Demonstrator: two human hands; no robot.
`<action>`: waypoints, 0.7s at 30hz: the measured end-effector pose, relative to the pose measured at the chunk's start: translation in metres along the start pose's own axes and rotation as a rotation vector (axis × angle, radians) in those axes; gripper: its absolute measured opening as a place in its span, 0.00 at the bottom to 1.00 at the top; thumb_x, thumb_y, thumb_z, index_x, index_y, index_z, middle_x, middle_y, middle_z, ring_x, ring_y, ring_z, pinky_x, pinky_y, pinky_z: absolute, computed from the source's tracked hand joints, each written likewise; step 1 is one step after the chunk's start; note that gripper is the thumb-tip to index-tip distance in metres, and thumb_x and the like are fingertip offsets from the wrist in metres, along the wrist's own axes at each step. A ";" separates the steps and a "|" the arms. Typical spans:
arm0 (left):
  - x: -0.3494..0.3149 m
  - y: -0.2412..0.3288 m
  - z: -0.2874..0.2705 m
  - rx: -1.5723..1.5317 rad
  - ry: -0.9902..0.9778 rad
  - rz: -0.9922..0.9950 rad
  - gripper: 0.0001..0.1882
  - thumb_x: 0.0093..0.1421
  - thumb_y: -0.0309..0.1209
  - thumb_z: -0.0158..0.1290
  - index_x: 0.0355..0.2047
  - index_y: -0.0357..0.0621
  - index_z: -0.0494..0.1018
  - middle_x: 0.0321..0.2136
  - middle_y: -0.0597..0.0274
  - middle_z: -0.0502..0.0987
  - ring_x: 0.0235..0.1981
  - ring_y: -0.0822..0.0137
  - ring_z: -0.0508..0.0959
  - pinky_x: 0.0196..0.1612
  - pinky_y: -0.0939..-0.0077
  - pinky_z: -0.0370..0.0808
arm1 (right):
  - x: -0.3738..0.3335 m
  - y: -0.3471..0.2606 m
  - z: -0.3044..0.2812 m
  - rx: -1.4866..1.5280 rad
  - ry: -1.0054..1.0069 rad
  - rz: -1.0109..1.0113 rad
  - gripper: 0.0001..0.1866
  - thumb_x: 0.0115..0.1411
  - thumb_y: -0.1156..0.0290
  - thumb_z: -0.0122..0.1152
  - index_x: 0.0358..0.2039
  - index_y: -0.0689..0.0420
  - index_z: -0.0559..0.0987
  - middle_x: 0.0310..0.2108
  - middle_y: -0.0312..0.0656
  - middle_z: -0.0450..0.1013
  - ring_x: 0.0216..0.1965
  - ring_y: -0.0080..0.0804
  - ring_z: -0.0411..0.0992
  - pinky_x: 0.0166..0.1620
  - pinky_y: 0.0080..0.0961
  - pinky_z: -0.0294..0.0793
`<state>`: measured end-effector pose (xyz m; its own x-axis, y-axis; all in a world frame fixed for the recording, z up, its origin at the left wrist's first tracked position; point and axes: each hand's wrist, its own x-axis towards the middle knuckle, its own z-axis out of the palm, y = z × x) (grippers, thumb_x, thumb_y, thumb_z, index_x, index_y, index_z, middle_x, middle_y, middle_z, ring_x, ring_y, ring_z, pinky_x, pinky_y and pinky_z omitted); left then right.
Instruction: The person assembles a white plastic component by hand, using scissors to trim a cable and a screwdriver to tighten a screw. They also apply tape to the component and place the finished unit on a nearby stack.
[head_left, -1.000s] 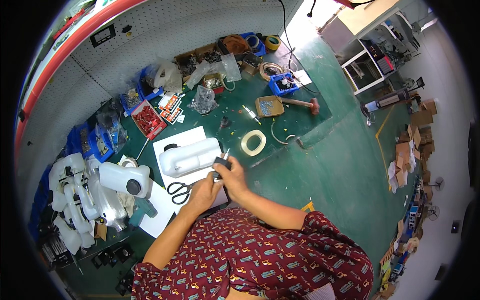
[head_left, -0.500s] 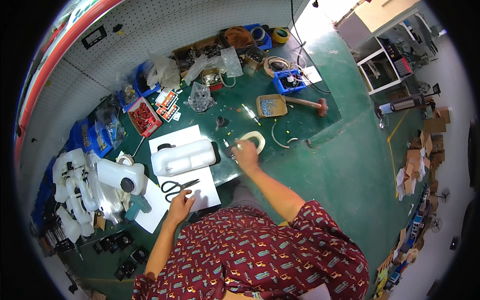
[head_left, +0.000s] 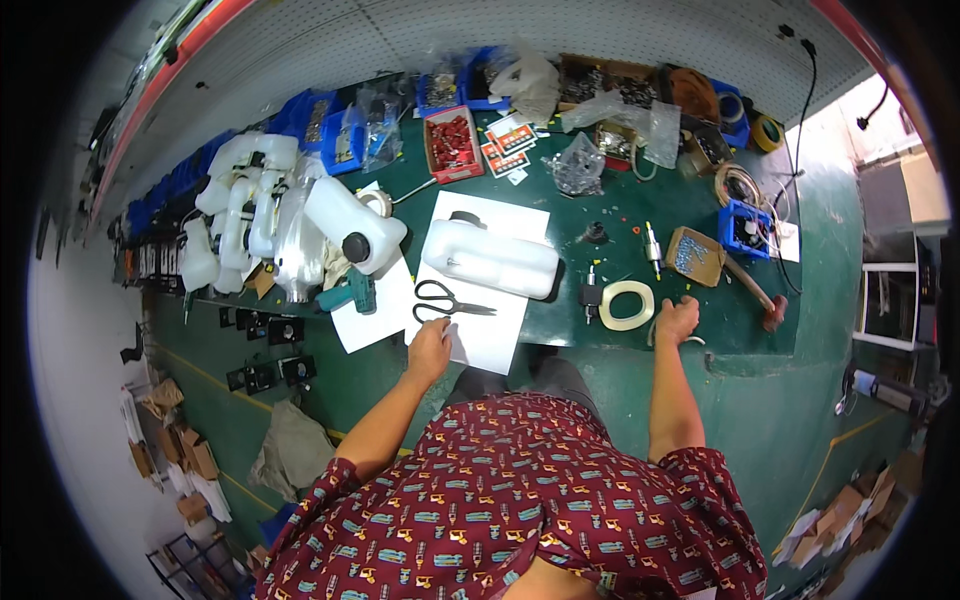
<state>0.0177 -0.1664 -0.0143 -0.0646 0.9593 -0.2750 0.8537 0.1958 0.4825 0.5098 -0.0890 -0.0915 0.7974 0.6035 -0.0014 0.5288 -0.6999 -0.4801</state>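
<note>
My left hand (head_left: 430, 350) rests at the near edge of a white paper sheet (head_left: 483, 345), its fingers loosely apart just below the handles of black scissors (head_left: 452, 300). Beyond the scissors a white plastic tank (head_left: 490, 258) with a black cap lies on the same sheet. My right hand (head_left: 678, 320) is closed at the table's front edge, over a short curved piece of pale tube (head_left: 652, 332); what its fingers hold, if anything, is hidden. Left of that hand lie a roll of tape (head_left: 645, 313) and a small black fitting (head_left: 590, 296) with metal ends.
More white tanks (head_left: 240, 200) pile up at the left, near a green-handled tool (head_left: 350, 292). Blue bins and a box of red parts (head_left: 452, 145) line the back. At the right are a cardboard tray (head_left: 694, 257) of small parts, a hammer (head_left: 773, 312) and a blue bin (head_left: 745, 230).
My right hand has moved from the black fitting, left of the tape roll, to the tube pieces right of it. My left hand stays near the scissors. The view has turned.
</note>
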 end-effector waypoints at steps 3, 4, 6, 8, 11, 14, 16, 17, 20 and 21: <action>0.021 -0.003 -0.004 -0.028 0.006 -0.074 0.14 0.60 0.24 0.58 0.47 0.39 0.79 0.45 0.44 0.80 0.46 0.43 0.81 0.49 0.51 0.78 | 0.008 0.016 0.002 0.049 -0.061 -0.031 0.20 0.51 0.78 0.69 0.46 0.60 0.79 0.39 0.50 0.80 0.44 0.52 0.78 0.49 0.44 0.77; 0.027 -0.002 -0.007 -0.014 0.046 -0.051 0.14 0.60 0.24 0.59 0.47 0.39 0.79 0.44 0.44 0.80 0.46 0.43 0.81 0.49 0.52 0.78 | 0.010 0.019 0.004 0.061 -0.057 -0.042 0.20 0.51 0.79 0.69 0.46 0.61 0.79 0.39 0.49 0.79 0.44 0.52 0.77 0.49 0.44 0.77; 0.035 -0.002 -0.008 0.015 0.106 -0.004 0.14 0.59 0.24 0.60 0.46 0.39 0.79 0.43 0.45 0.81 0.45 0.45 0.81 0.50 0.54 0.78 | 0.012 0.030 0.010 0.017 0.032 -0.078 0.21 0.48 0.77 0.69 0.45 0.62 0.80 0.36 0.50 0.80 0.41 0.53 0.79 0.48 0.44 0.78; 0.040 -0.004 -0.012 0.034 0.095 -0.024 0.13 0.59 0.24 0.60 0.45 0.38 0.79 0.42 0.45 0.80 0.45 0.44 0.81 0.50 0.54 0.78 | 0.013 0.041 0.010 -0.018 0.072 -0.057 0.20 0.46 0.76 0.69 0.44 0.62 0.81 0.34 0.52 0.80 0.39 0.54 0.79 0.47 0.44 0.78; 0.045 -0.004 -0.008 -0.031 0.047 0.100 0.10 0.60 0.24 0.59 0.42 0.36 0.80 0.38 0.46 0.82 0.43 0.47 0.82 0.47 0.57 0.78 | 0.013 0.057 0.006 0.148 0.043 -0.075 0.18 0.47 0.74 0.67 0.41 0.63 0.83 0.34 0.51 0.82 0.36 0.45 0.82 0.44 0.38 0.81; 0.046 0.061 -0.012 -0.298 -0.117 0.276 0.12 0.61 0.25 0.61 0.45 0.37 0.80 0.39 0.46 0.82 0.41 0.51 0.83 0.43 0.65 0.79 | -0.003 0.041 -0.015 0.278 0.060 0.027 0.15 0.51 0.72 0.65 0.40 0.63 0.83 0.35 0.50 0.83 0.37 0.42 0.83 0.44 0.36 0.81; 0.063 0.121 -0.007 -0.427 -0.106 0.565 0.20 0.61 0.27 0.63 0.53 0.38 0.77 0.46 0.45 0.80 0.43 0.50 0.82 0.46 0.64 0.79 | -0.004 0.072 -0.020 0.401 0.025 0.138 0.13 0.59 0.72 0.61 0.42 0.62 0.84 0.33 0.44 0.80 0.31 0.33 0.78 0.37 0.30 0.77; 0.073 0.146 0.003 -0.480 -0.094 0.596 0.24 0.61 0.27 0.63 0.57 0.37 0.74 0.49 0.44 0.79 0.46 0.48 0.81 0.50 0.62 0.78 | -0.013 0.075 -0.022 0.491 0.016 0.148 0.12 0.61 0.71 0.60 0.43 0.62 0.84 0.30 0.40 0.78 0.26 0.27 0.75 0.30 0.25 0.74; 0.117 0.197 0.031 -0.408 0.099 0.704 0.33 0.59 0.27 0.64 0.64 0.33 0.67 0.54 0.40 0.76 0.55 0.42 0.76 0.61 0.56 0.73 | -0.054 0.027 -0.050 0.673 -0.150 0.244 0.13 0.66 0.72 0.56 0.45 0.62 0.84 0.31 0.38 0.78 0.27 0.26 0.74 0.33 0.25 0.75; 0.136 0.203 0.043 -0.351 0.144 0.684 0.34 0.58 0.26 0.64 0.64 0.32 0.66 0.55 0.40 0.76 0.57 0.42 0.75 0.62 0.54 0.72 | -0.069 -0.002 -0.075 0.746 -0.270 0.285 0.13 0.65 0.72 0.57 0.47 0.61 0.83 0.29 0.35 0.75 0.24 0.21 0.69 0.26 0.20 0.69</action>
<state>0.2045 -0.0053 0.0109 0.3302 0.9022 0.2774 0.5158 -0.4186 0.7475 0.4751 -0.1579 -0.0249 0.7242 0.5793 -0.3742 -0.0884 -0.4601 -0.8834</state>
